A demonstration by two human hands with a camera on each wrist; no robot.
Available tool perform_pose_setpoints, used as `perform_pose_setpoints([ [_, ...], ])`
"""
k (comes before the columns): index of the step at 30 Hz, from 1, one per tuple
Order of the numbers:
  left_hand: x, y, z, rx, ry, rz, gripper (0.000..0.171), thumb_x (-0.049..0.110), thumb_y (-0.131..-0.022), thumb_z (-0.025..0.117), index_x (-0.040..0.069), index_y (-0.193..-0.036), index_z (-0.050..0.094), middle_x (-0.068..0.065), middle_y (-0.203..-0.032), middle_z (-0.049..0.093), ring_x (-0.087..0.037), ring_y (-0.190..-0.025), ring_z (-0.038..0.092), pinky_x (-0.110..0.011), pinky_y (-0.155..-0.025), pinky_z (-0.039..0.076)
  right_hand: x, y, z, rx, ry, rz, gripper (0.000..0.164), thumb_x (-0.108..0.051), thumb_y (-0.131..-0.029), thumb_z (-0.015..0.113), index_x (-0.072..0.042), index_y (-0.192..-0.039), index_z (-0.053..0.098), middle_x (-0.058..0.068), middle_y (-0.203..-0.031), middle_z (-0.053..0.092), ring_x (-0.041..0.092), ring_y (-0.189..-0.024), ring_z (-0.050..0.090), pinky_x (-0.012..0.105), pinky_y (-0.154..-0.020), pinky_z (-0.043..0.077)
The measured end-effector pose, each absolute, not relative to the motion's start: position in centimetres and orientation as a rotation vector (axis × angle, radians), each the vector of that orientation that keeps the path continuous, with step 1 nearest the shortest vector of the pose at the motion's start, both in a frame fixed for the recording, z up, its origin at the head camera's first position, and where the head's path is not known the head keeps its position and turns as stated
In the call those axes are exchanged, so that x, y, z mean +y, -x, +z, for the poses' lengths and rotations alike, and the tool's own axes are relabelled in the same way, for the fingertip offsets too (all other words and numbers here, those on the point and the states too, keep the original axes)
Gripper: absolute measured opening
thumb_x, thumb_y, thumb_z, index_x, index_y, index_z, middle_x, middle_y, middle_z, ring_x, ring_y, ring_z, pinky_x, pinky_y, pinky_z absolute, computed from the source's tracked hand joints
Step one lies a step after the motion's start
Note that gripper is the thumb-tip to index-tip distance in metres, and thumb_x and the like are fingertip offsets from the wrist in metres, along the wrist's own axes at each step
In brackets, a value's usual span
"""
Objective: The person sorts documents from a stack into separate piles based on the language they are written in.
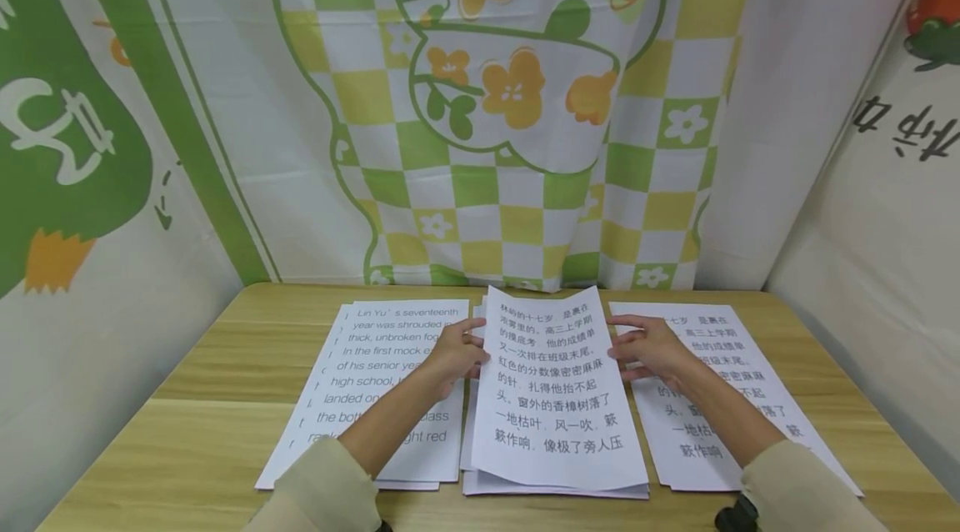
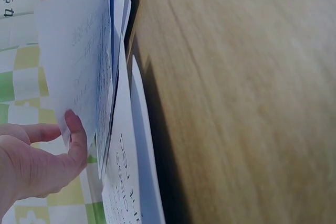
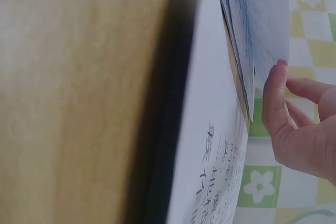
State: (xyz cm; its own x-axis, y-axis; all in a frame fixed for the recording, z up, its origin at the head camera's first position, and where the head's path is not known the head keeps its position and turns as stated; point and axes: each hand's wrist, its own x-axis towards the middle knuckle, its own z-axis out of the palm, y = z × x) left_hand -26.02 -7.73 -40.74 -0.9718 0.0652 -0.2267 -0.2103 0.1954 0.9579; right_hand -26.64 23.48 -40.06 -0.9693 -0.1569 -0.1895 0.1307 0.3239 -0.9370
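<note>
**Hands lifting the top sheet off the middle stack**

You are holding the top sheet (image 1: 553, 382) of the middle stack (image 1: 555, 484) by both side edges, in the lower centre of the head view. Your left hand (image 1: 455, 355) is gripping the sheet's left edge, with the thumb (image 2: 77, 135) pressing against the paper's face in the left wrist view and the other fingers lying behind it. Your right hand (image 1: 651, 348) is pinching the right edge, its thumb (image 3: 274, 98) lying along the sheet in the right wrist view while the remaining fingers are curling loosely behind. The sheet is printed with Chinese text, and its far end is rising off the pile and curving upward, while its near end is resting on the stack.

Left of centre in the head view, the left stack (image 1: 367, 407) of English-text pages is lying fanned out on the table (image 1: 187, 399), and your left forearm is crossing over it. Right of centre, the right stack (image 1: 727, 399) of Chinese-text pages is lying flat under your right forearm. All three piles are sitting side by side, just apart from one another, on the pale wooden surface.

Filling the upper half of the frame, a checked curtain (image 1: 510, 98) with orange flowers is hanging behind the table, and printed cloth panels are closing in both sides.
</note>
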Motion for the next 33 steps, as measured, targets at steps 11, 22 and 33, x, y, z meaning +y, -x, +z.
perform_pose_setpoints([
  [11, -6.8, 25.5, -39.8, 2.237, 0.047, 1.922, 0.071, -0.014, -0.087, 0.062, 0.001, -0.154, 0.045, -0.017, -0.114, 0.060, -0.025, -0.091, 0.066, -0.033, -0.079, 0.062, 24.9, 26.9, -39.7, 2.355, 0.093, -1.699, 0.067, 0.002, -0.096, 0.067, -0.001, -0.157, 0.040, 0.024, -0.127, 0.061, 0.021, -0.094, 0.072, 0.040, -0.078, 0.065],
  [22, -4.1, 25.5, -39.6, 2.149, -0.040, 1.973, 0.074, -0.017, -0.085, 0.062, 0.001, -0.154, 0.044, -0.020, -0.119, 0.060, -0.027, -0.094, 0.068, -0.035, -0.082, 0.064, 28.3, 26.6, -39.5, 2.340, 0.114, -1.709, 0.067, -0.004, -0.098, 0.067, -0.002, -0.158, 0.038, 0.023, -0.132, 0.059, 0.019, -0.100, 0.070, 0.038, -0.079, 0.064],
  [33, -2.0, 25.5, -39.8, 2.085, -0.074, 2.007, 0.075, -0.022, -0.082, 0.062, -0.002, -0.152, 0.046, -0.020, -0.114, 0.062, -0.027, -0.090, 0.069, -0.037, -0.081, 0.064, 30.6, 26.3, -39.7, 2.315, 0.167, -1.740, 0.069, -0.004, -0.098, 0.067, 0.000, -0.159, 0.035, 0.012, -0.121, 0.063, 0.016, -0.098, 0.070, 0.037, -0.077, 0.064],
])
